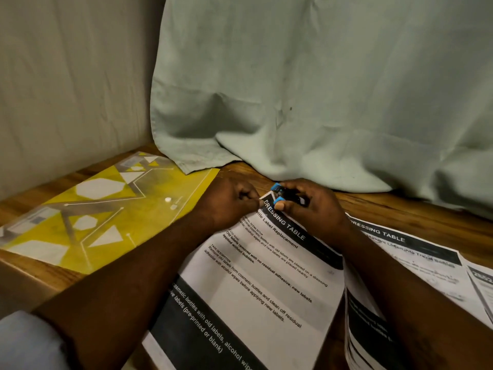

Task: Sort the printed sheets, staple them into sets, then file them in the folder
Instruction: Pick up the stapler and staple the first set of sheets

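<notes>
- While the right hand (314,209) curls round a small black stapler with blue tips (286,193), thumb on the lower blue tip, the left hand (226,204) pinches the top corner of the white printed sheets (261,276) headed "DRESSING TABLE", right at the stapler's mouth.
- These sheets lie slanted on the brown wooden table (400,206), between the two forearms. I cannot tell how many are in the set.
- A yellow translucent plastic folder (106,214) with white geometric shapes lies flat to the left, well apart from the stapler. By the look of it, filing has not begun.
- More loose printed sheets (405,252) spread to the right, partly under the right forearm, with a pale green cloth (320,89) hanging behind.
- Risk: if the pinch slackens as the stapler closes, the pages could fan out and the staple might catch only the top ones.
- Risk: the left fingertips sit very close to the stapler's mouth, so a hurried squeeze could nip them.
- Risk: the stapler is small, and a thick set may leave the staple bent or half through.
- Risk: the right forearm may drag the loose sheets and muddle the sorting.
</notes>
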